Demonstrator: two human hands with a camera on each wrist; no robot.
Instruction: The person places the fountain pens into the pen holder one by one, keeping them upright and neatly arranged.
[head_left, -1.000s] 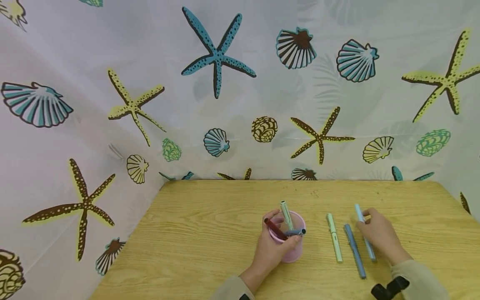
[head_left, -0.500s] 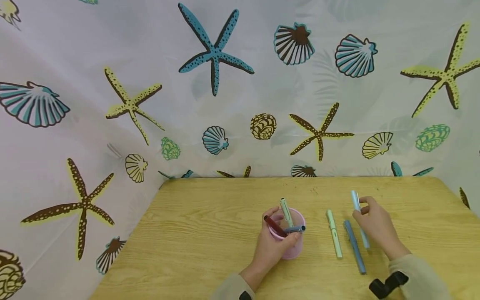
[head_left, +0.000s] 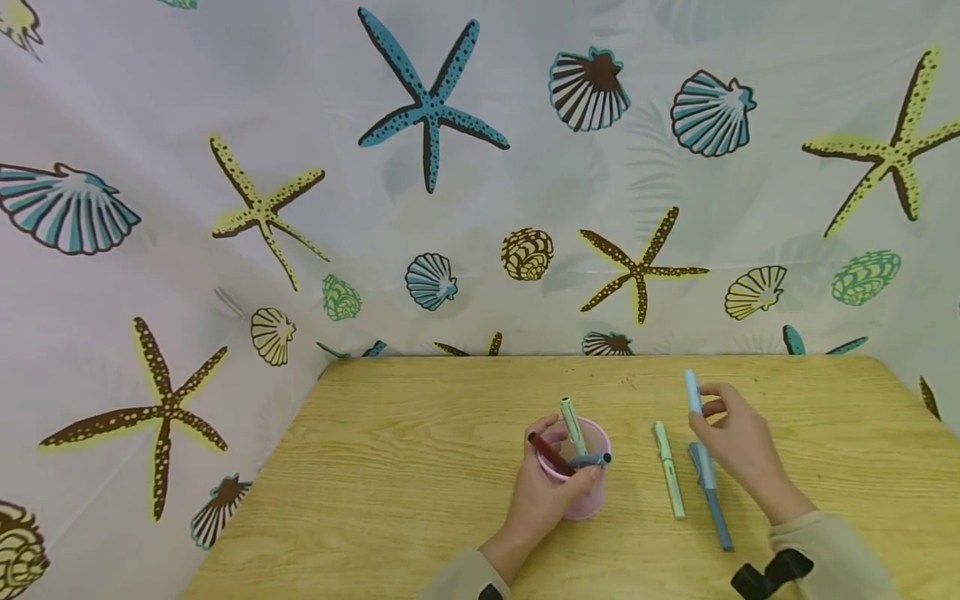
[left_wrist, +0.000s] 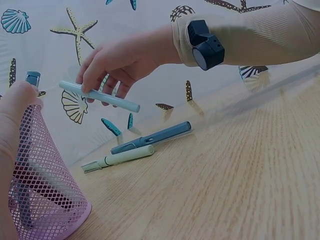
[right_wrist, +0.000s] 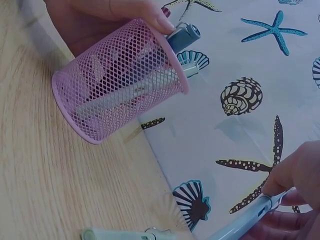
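My left hand holds the pink mesh pen cup upright on the table, fingers around its far side and thumb at the rim. Sticking out of the cup are a dark red pen, a pale green pen and a blue pen. To the right, my right hand pinches a light blue pen between thumb and fingers; the left wrist view shows it raised off the wood. Below it lie a dark blue pen and a light green pen, side by side.
The wooden table meets a hanging cloth printed with starfish and shells at its back edge. More of this cloth runs along the left and right sides.
My right hand has lifted the light blue pen off the table and carried it leftward, over the dark blue pen in the head view. The left hand and cup stay put.
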